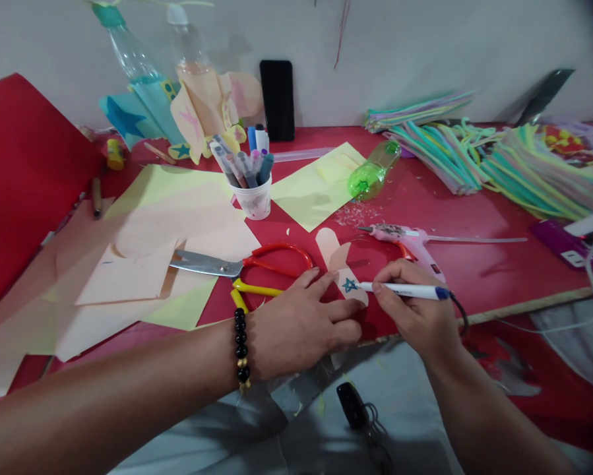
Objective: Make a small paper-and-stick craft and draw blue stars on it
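Note:
My right hand [415,310] grips a white marker [415,291] with a dark blue end, its tip touching a small peach paper strip [359,298]. A blue star [349,285] is drawn on that strip. Flat on the strip and the red table lies my left hand [311,316], fingers spread, a black bead bracelet at its wrist. Another peach strip [327,244] crosses behind the marked one. Beside my left hand, scissors [207,262] with red and yellow handles rest partly on paper sheets. A pink glue gun [400,234] lies beyond my right hand.
A white cup [255,201] of markers stands mid-table, near a green plastic bottle [370,175]. Peach and yellow paper [197,188] covers the left. Pipe cleaners [538,171] lie at right. A phone [278,99] and decorated bottles [194,86] stand by the wall.

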A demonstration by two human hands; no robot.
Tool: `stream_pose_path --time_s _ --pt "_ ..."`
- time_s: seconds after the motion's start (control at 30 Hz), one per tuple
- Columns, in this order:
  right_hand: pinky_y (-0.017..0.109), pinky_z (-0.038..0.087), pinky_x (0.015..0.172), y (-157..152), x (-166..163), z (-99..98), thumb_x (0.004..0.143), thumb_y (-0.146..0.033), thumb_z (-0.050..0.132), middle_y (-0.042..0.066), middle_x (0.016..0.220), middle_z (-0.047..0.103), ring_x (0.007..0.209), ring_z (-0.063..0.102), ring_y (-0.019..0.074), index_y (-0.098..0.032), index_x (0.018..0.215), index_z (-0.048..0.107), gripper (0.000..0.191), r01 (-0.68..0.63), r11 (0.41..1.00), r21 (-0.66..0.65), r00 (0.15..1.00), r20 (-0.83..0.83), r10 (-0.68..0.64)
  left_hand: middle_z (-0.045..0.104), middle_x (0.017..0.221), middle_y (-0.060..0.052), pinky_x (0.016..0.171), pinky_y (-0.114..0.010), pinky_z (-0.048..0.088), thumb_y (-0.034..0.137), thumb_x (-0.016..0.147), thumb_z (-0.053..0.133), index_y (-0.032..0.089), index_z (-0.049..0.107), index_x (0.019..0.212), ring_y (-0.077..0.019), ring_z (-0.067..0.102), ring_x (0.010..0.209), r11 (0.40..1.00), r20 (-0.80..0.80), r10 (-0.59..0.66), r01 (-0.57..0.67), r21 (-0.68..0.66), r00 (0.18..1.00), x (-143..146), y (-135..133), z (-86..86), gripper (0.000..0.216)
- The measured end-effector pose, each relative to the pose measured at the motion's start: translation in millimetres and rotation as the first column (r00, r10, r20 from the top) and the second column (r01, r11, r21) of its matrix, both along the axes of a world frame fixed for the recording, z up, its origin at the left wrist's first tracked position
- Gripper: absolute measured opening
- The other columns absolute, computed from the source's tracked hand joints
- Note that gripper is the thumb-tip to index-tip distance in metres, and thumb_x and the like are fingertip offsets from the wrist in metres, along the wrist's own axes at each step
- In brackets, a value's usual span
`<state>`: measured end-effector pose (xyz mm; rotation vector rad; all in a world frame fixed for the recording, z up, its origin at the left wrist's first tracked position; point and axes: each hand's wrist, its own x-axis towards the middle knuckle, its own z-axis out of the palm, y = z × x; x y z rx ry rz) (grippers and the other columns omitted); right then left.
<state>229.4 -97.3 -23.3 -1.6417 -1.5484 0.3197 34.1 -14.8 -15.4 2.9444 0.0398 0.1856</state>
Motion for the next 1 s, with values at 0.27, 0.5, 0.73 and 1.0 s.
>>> stream_pose_path --time_s 0.27,0.5,0.73,1.0 --pt "0.025 0.034 0.047 -2.4 1.1 -1.1 0.08 -0.018 0.057 -0.004 0.057 0.051 0.049 0.045 0.0112 -0.02 0.071 0.055 0.01 0.05 0.999 0.011 0.999 -0.007 -0.05 0.049 0.135 0.0 0.099 -0.054 0.033 0.024 0.088 0.052 0.027 0.057 0.105 -0.0329 0.039 0.127 1.0 0.014 -0.004 0.004 0.013 1.0 -1.0 0.3 0.9 0.019" --pt "0.024 0.036 0.047 -0.2 -1.3 -0.2 0.082 -0.02 0.058 -0.003 0.058 0.055 0.049 0.046 0.0105 -0.02 0.073 0.057 0.009 0.076 0.997 -0.001 0.997 0.025 -0.076 0.05 0.135 0.0 0.1 -0.053 0.031 0.028 0.091 0.047 0.028 0.058 0.105 -0.0317 0.04 0.125 1.0 0.015 0.012 -0.012 0.006 1.0 0.3 -0.4 0.4 0.018" --pt "0.023 0.037 0.047 0.6 -1.5 -0.5 0.082 -0.02 0.058 -0.003 0.059 0.056 0.05 0.047 0.0106 -0.02 0.073 0.057 0.008 0.088 0.996 -0.003 0.995 0.046 -0.088 0.049 0.135 0.001 0.101 -0.054 0.031 0.028 0.091 0.048 0.028 0.057 0.106 -0.0324 0.04 0.125 1.0 0.011 0.012 -0.012 -0.006 1.0 -0.6 -0.5 -0.7 0.017" --pt "0.025 0.039 0.049 0.8 -1.0 0.0 0.082 -0.021 0.058 -0.001 0.061 0.058 0.053 0.051 0.0128 -0.02 0.073 0.057 0.009 0.049 0.998 -0.033 0.998 0.041 -0.048 0.05 0.134 -0.001 0.101 -0.054 0.031 0.027 0.091 0.047 0.027 0.058 0.107 -0.0332 0.039 0.127 1.0 0.009 0.01 -0.01 -0.008 1.0 -0.2 -0.2 0.7 0.019"
